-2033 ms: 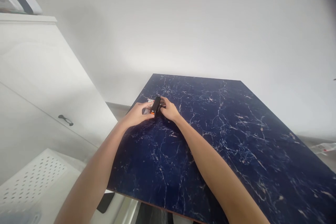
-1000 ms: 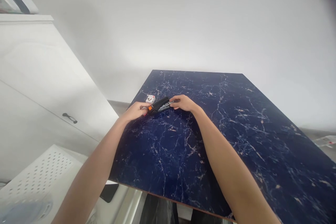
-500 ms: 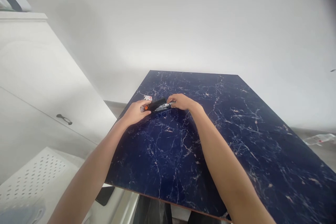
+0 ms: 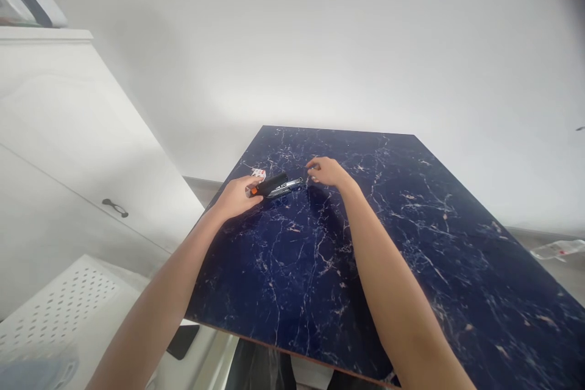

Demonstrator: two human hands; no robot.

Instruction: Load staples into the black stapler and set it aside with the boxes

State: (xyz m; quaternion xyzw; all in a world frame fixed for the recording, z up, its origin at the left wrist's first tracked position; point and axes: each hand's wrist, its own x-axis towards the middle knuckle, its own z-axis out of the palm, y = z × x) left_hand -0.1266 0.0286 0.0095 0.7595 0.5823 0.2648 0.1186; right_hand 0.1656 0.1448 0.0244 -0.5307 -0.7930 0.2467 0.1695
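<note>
A black stapler (image 4: pixel 273 184) with an orange part at its rear lies on the dark blue marbled table (image 4: pixel 292 280). Its top is lifted, and the metal staple channel (image 4: pixel 287 186) shows beneath. My left hand (image 4: pixel 237 198) grips the rear end of the stapler between thumb and fingers. A small white-and-red box (image 4: pixel 258 173) sits just behind that hand's fingertips. To the right of the stapler's front end, my right hand (image 4: pixel 323 172) hovers apart from it. Its fingers are bent with a gap between them, and nothing shows in them.
A white cabinet (image 4: pixel 68 134) with a dark handle (image 4: pixel 115 208) stands at the left. Below it is a white perforated surface (image 4: pixel 59 304), with a dark flat object (image 4: pixel 183 341) near the table's left front corner. Clear plastic packaging (image 4: pixel 558 250) lies at far right.
My right hand has let go of the stapler's front end and moved a little to the right, uncovering the metal channel. My left hand keeps its hold. The view has shifted slightly.
</note>
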